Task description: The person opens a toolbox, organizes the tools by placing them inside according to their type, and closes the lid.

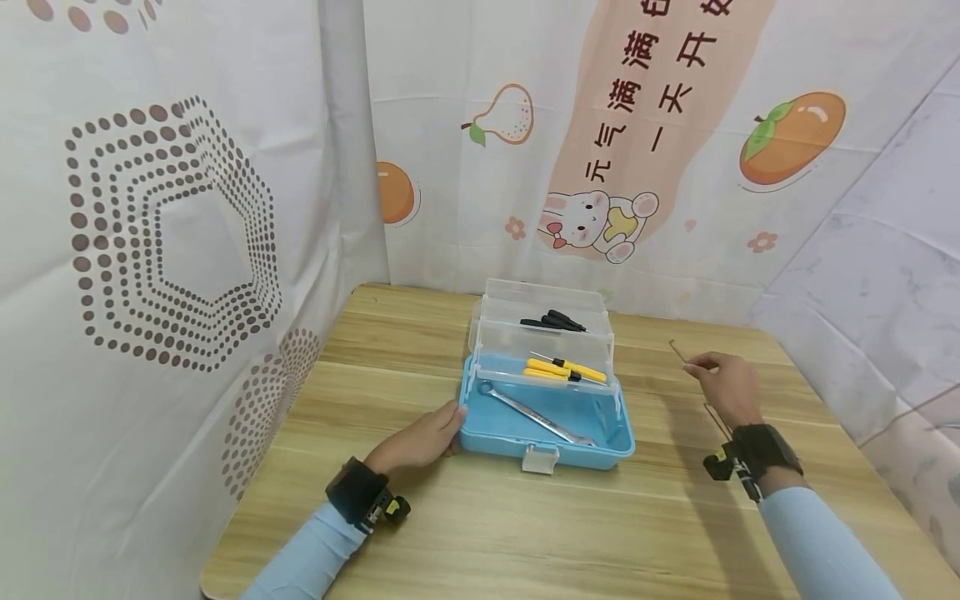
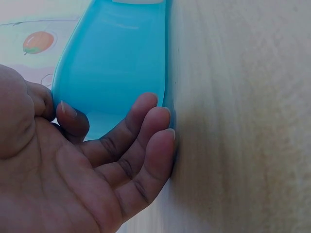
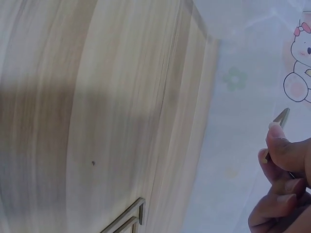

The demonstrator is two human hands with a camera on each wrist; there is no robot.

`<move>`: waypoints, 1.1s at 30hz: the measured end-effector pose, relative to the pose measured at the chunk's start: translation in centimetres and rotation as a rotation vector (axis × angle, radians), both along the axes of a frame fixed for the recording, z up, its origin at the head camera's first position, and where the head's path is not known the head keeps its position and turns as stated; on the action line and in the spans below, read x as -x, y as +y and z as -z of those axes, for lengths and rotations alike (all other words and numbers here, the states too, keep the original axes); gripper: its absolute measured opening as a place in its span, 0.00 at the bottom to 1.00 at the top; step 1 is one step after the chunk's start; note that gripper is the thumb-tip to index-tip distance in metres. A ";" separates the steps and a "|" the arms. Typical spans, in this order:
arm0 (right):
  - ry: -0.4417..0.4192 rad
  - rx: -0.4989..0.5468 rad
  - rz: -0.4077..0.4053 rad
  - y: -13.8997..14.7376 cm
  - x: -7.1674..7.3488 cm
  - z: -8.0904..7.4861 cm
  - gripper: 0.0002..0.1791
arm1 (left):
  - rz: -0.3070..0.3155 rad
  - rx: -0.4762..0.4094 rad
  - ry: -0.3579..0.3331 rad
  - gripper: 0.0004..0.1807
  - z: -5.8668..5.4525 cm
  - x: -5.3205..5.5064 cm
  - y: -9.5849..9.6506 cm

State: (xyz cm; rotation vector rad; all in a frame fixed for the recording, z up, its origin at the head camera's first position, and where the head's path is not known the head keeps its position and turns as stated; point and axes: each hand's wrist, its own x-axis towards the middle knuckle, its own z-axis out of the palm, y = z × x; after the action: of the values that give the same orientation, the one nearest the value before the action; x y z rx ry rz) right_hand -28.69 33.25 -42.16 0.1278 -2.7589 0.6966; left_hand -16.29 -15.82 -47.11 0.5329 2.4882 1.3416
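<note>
A blue toolbox [image 1: 495, 446] stands with its clear lid raised and a clear tray lifted inside. At its left end my left hand [image 1: 423, 437] holds the box; the left wrist view shows bent fingers [image 2: 150, 155] against the blue wall [image 2: 116, 53], tips near the table. My right hand [image 1: 727, 387], over the table right of the box, pinches a thin L-shaped hex key [image 1: 677, 350] between thumb and fingers. Below that hand two more hex keys [image 1: 717, 422] lie side by side, their bent ends showing in the right wrist view.
A combination wrench [image 1: 536, 415] lies in the box's bottom. The tray holds several yellow-handled screwdrivers [image 1: 573, 368]; black-handled tools [image 1: 555, 321] show behind them. The wooden table [image 1: 465, 542] meets printed curtains [image 1: 450, 233] at the back and sides.
</note>
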 end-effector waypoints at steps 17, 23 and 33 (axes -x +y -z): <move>0.036 0.039 -0.005 -2.2 1.0 -0.8 0.15 | 0.006 -0.009 -0.001 0.21 -0.1 0.1 0.0; 0.047 0.037 -0.019 -3.0 1.3 -0.9 0.15 | 0.012 0.002 -0.001 0.21 -0.1 0.0 0.0; 0.110 0.033 -0.068 -4.1 1.9 -1.4 0.13 | 0.008 0.002 0.001 0.21 0.2 0.2 -0.1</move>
State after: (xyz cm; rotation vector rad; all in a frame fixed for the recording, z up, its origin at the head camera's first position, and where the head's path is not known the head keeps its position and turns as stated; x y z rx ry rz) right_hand -30.62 29.16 -40.79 0.2469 -2.6481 0.7296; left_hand -16.46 -15.87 -47.32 0.5428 2.4854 1.3354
